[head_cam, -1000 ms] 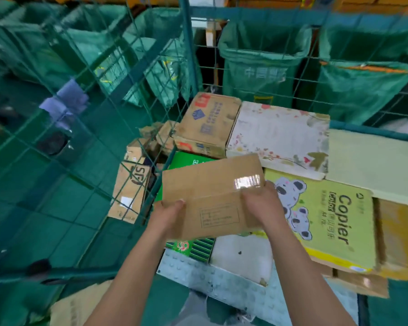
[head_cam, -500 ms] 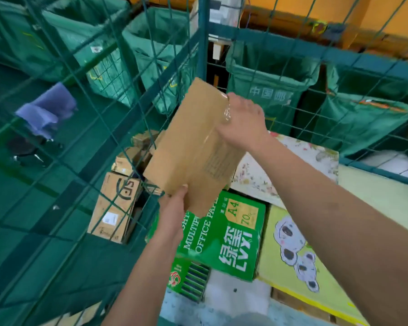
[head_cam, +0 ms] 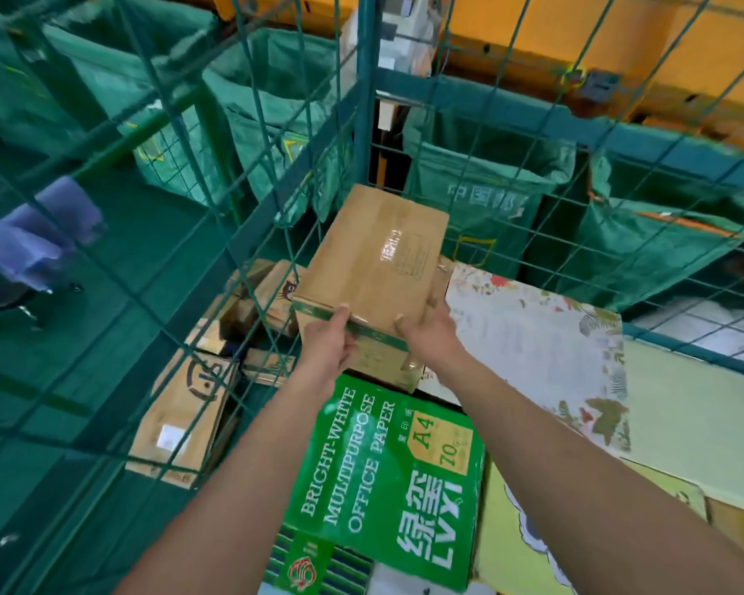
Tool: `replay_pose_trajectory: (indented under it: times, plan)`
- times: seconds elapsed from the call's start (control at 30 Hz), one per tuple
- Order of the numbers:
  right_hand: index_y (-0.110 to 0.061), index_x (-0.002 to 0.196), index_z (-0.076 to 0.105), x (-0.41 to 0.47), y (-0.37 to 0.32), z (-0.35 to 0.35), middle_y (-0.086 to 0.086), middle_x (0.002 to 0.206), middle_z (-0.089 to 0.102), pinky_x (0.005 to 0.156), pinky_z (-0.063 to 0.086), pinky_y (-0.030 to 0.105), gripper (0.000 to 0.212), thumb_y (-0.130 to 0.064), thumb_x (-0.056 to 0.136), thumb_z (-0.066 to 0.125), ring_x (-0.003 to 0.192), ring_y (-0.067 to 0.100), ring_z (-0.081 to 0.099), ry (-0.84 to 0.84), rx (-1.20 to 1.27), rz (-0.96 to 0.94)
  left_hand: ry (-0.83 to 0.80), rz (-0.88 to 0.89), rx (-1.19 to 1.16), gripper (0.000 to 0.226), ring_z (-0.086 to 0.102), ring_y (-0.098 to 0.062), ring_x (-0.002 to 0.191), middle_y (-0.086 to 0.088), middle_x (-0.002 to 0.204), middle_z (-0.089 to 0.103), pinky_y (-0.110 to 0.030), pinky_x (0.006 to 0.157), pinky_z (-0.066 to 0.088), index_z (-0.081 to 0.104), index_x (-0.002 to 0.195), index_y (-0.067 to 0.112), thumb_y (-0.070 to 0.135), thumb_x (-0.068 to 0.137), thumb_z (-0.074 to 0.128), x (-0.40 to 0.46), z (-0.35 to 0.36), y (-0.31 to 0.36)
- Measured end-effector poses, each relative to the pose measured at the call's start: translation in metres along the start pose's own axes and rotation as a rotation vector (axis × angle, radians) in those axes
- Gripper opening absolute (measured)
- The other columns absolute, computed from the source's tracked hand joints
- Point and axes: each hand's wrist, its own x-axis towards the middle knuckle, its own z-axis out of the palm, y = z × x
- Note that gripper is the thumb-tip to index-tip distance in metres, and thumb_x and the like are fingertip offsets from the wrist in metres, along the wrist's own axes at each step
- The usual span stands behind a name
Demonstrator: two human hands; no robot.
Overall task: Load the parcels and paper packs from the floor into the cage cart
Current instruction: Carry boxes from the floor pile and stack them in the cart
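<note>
Both hands, left (head_cam: 329, 343) and right (head_cam: 426, 334), grip the near end of a brown box (head_cam: 374, 268), thumbs on top. The box lies flat in the cart's (head_cam: 364, 122) far corner, beyond the green pack (head_cam: 387, 474).

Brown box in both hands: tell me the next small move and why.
Probably lower it flat and let go. Both hands, left and right, grip the near end of the brown box, which sits in the cage's back corner beyond the green paper pack and beside the floral box; whether it already rests there is unclear.
</note>
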Motion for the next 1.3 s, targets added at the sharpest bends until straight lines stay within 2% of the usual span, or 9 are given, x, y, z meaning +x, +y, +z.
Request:
replay_pose_trajectory:
  times: [0.13,0.23,0.37,0.53,0.63,0.77,0.97,1.1,1.3]
  plan:
    - [-0.028,0.15,0.028,0.004,-0.006,0.01,0.008,0.142,0.053,0.074,0.063,0.039,0.057,-0.047,0.102,0.052,0.104,0.034,0.069,-0.142,0.15,0.237,0.041,-0.003,0.103,0.045,0.06,-0.022,0.071,-0.012,0.089,0.064,-0.029,0.057,0.051,0.055,0.122,0.007,0.046,0.1,0.06,0.021,0.001,0.006]
    - [-0.033,0.139,0.035,0.021,-0.014,0.009,0.006,0.134,0.059,0.082,0.064,0.046,0.04,-0.032,0.104,0.055,0.102,0.031,0.07,-0.061,0.326,0.191,0.037,0.028,0.162,0.05,0.062,-0.021,0.07,-0.01,0.089,0.069,-0.03,0.058,0.051,0.055,0.127,0.005,0.047,0.1,0.059,0.036,0.009,0.017]
    - [-0.026,0.138,0.041,0.039,-0.019,0.009,0.005,0.119,0.065,0.087,0.062,0.048,0.041,-0.018,0.101,0.056,0.101,0.031,0.07,0.079,0.456,0.2,-0.018,-0.015,0.217,0.049,0.064,-0.024,0.085,-0.01,0.1,0.076,-0.037,0.085,0.055,0.062,0.114,0.01,0.055,0.094,0.06,0.047,0.023,0.033]
    - [-0.027,0.15,0.032,0.035,-0.008,0.023,0.001,0.126,0.063,0.077,0.064,0.036,0.05,-0.026,0.104,0.051,0.097,0.025,0.069,0.146,0.439,0.142,0.051,0.061,0.318,0.104,0.07,-0.033,0.103,-0.006,0.107,0.075,-0.053,0.097,0.056,0.051,0.133,0.016,0.088,0.058,0.048,0.087,0.025,0.004]
    - [-0.029,0.153,0.029,0.03,-0.001,0.027,-0.001,0.127,0.062,0.074,0.062,0.031,0.051,-0.028,0.105,0.049,0.099,0.024,0.069,0.168,0.455,0.144,0.019,0.117,0.343,0.084,0.069,-0.036,0.107,-0.011,0.115,0.072,-0.053,0.095,0.056,0.048,0.133,0.012,0.077,0.081,0.048,0.061,0.027,0.012]
    - [-0.033,0.154,0.026,0.034,-0.01,0.033,-0.001,0.128,0.062,0.074,0.064,0.033,0.055,-0.025,0.105,0.049,0.093,0.024,0.07,0.186,0.508,0.149,0.02,0.137,0.387,0.103,0.068,-0.035,0.106,-0.011,0.12,0.07,-0.054,0.096,0.055,0.05,0.134,0.01,0.086,0.066,0.037,0.064,0.027,0.023]
    - [-0.041,0.154,0.025,0.052,-0.022,0.042,-0.001,0.134,0.06,0.071,0.066,0.039,0.06,-0.025,0.103,0.053,0.098,0.027,0.071,0.222,0.53,0.122,-0.002,0.14,0.433,0.072,0.065,-0.034,0.113,-0.011,0.125,0.068,-0.053,0.101,0.052,0.048,0.137,0.009,0.067,0.095,0.045,0.067,0.026,0.049]
    - [-0.037,0.153,0.027,0.048,-0.024,0.035,0.004,0.13,0.062,0.08,0.065,0.037,0.054,-0.03,0.106,0.052,0.107,0.028,0.069,0.147,0.535,0.177,-0.028,0.103,0.393,0.082,0.064,-0.032,0.114,-0.008,0.127,0.067,-0.052,0.103,0.05,0.043,0.142,0.014,0.073,0.086,0.044,0.073,0.023,0.044]
    - [-0.031,0.152,0.035,0.016,-0.018,0.032,0.0,0.14,0.058,0.093,0.059,0.035,0.058,-0.035,0.101,0.062,0.121,0.023,0.06,0.039,0.654,0.233,-0.102,0.089,0.367,0.049,0.065,-0.023,0.1,-0.002,0.11,0.067,-0.049,0.099,0.053,0.06,0.119,0.02,0.063,0.098,0.049,0.034,0.006,0.026]
